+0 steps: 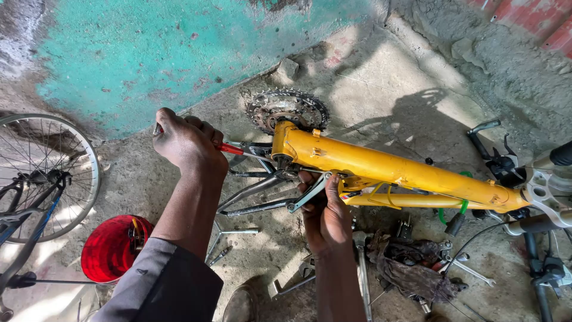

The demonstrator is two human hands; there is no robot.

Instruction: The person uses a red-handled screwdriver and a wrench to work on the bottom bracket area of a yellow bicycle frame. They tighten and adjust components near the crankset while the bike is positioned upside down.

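A yellow bicycle frame (381,170) lies upside down across the concrete floor, its rusty chainring (287,109) at the far end. My left hand (187,143) is closed around the handle of a red screwdriver (229,148) whose shaft points at the bottom bracket. My right hand (325,211) grips the frame from below, by a grey metal wrench (307,195) at the bottom bracket. Grey stays (253,191) run from there toward me.
A red bowl (110,249) with small parts sits by my left sleeve. A spoked wheel (44,173) stands at the left. Spanners (471,271), a hammer (362,262) and an oily rag (411,268) lie below the frame. Handlebars (536,191) are at the right.
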